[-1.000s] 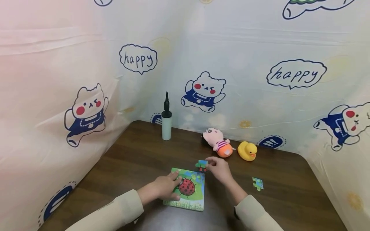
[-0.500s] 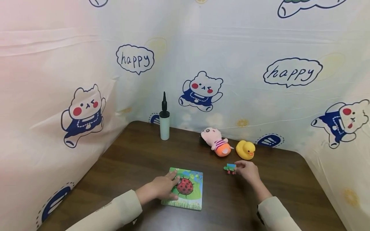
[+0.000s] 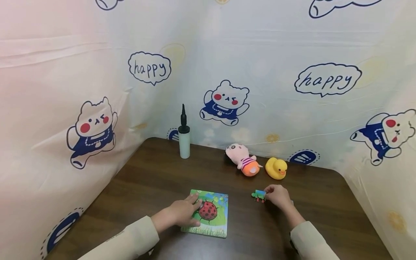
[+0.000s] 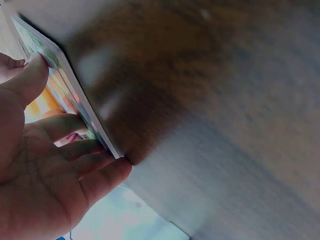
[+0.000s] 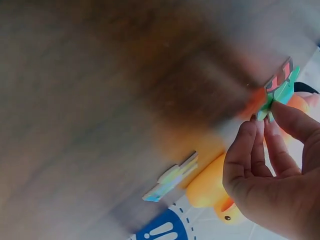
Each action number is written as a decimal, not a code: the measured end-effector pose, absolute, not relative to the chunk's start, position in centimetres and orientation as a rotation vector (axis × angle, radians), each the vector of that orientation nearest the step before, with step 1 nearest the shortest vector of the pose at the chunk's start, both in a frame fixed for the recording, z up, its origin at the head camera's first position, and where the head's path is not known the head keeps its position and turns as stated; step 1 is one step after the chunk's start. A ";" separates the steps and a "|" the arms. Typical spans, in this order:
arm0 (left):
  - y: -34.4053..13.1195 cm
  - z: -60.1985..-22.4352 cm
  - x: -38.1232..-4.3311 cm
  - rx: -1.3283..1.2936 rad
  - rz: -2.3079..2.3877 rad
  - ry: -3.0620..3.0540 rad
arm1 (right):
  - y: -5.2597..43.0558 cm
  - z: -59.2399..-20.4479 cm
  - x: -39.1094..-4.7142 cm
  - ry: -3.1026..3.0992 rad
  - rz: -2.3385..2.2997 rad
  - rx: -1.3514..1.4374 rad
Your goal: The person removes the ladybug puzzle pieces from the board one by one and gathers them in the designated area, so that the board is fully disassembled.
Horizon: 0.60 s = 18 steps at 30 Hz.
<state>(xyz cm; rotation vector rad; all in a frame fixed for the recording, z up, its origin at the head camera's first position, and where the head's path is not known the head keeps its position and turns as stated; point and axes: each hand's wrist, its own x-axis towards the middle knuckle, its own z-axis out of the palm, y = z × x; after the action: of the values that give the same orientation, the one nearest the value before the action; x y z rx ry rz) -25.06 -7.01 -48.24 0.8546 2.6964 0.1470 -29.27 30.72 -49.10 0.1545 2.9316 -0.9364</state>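
A square ladybug jigsaw puzzle [image 3: 214, 224] lies on the brown table. Over its left part my left hand [image 3: 182, 213] rests with fingers spread, fingertips on the picture; the left wrist view has the thumb and fingers along the puzzle's edge [image 4: 75, 90]. To the right, my right hand [image 3: 278, 196] pinches a jigsaw puzzle piece [image 3: 259, 195], blue, green and red, between thumb and fingertips. The right wrist view shows this piece [image 5: 282, 91] tilted close over the table. A second puzzle piece [image 5: 171, 179] lies flat nearby; in the head view the right hand hides most of it.
A yellow rubber duck [image 3: 276, 168] sits behind the right hand. Beside it lies a pink plush doll [image 3: 242, 159] in orange and stripes. A pale hand pump [image 3: 184, 144] with a black top stands at the back left. A printed curtain [image 3: 156, 108] encloses the table.
My right hand has carried the pinched piece rightward from the puzzle's upper right corner, then slightly nearer me, now covering most of the second piece. The left hand has stayed on the puzzle.
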 end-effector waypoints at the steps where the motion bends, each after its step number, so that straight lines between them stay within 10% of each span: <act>1: -7.0 -48.3 -25.1 0.855 0.149 2.699 | 30.6 -49.0 -29.3 2.931 -0.919 0.138; 18: -7.8 -47.9 -25.2 0.880 0.218 2.677 | 24.9 -49.1 -29.1 3.274 -0.335 -0.002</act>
<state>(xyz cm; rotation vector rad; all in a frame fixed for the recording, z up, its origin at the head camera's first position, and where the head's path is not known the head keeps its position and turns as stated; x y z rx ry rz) -25.19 -7.82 -47.95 0.8796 2.6772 0.2182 -29.09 24.91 -49.12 -0.0022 3.2744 -0.3345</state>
